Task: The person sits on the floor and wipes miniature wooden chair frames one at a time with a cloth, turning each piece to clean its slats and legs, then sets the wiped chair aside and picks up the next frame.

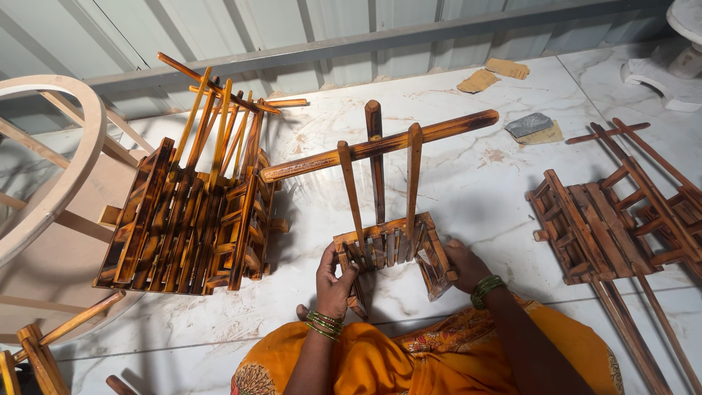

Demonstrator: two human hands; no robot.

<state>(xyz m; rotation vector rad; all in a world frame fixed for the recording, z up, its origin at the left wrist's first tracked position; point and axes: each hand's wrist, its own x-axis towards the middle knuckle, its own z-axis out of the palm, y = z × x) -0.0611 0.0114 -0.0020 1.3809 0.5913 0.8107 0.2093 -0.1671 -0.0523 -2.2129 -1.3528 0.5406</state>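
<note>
A small slatted wooden basket (395, 245) of scorched brown sticks stands on the white marble floor in front of me. Three upright sticks rise from it to a thick round crossbar (380, 145) as a handle. My left hand (333, 281) grips the basket's left side, fingers curled over the rim. My right hand (466, 265) holds its right side wall. Green bangles are on both wrists. Orange cloth covers my lap below.
A stack of similar wooden baskets (191, 219) lies to the left, handles pointing up. More basket frames (607, 227) lie at right. Sandpaper pieces (534, 128) rest farther back. A curved pale wooden frame (51, 190) stands far left. A corrugated metal wall runs behind.
</note>
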